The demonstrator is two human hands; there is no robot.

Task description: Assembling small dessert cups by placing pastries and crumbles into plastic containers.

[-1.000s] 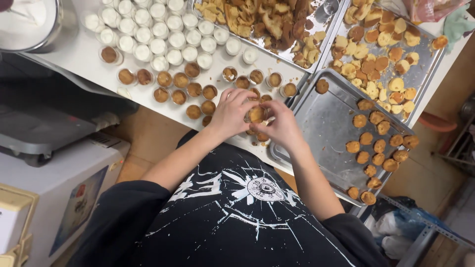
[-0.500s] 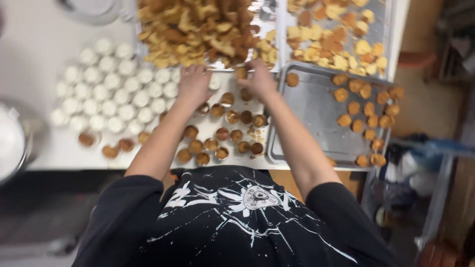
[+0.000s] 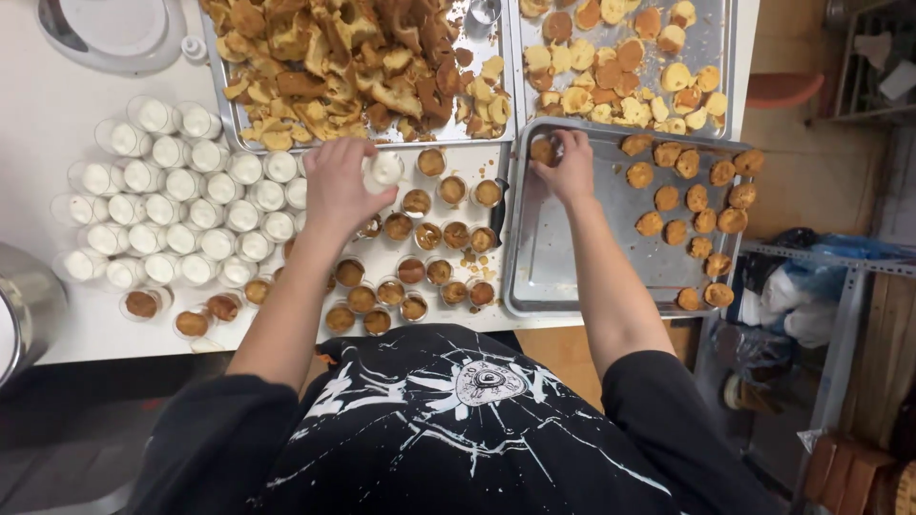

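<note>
My left hand (image 3: 336,183) is closed around a small clear cup of white cream (image 3: 385,171), held just above the white table among the other cups. My right hand (image 3: 570,166) reaches into the near metal tray (image 3: 592,250) and pinches a round brown cake disc (image 3: 544,151) at its top left corner. Between my arms stand several small cups topped with brown cake rounds (image 3: 412,275). To the left stand several cups filled only with white cream (image 3: 181,210).
More cake discs (image 3: 697,200) lie along the right side of the near tray. Two far trays hold cake scraps (image 3: 353,57) and cut rounds (image 3: 620,57). A white scale (image 3: 114,29) sits at the far left, a metal pot (image 3: 24,305) at the left edge, shelving at the right.
Both hands pulled back from the far scrap tray. The left hand has picked up a cream cup and the right hand has moved right onto a cake disc in the near tray.
</note>
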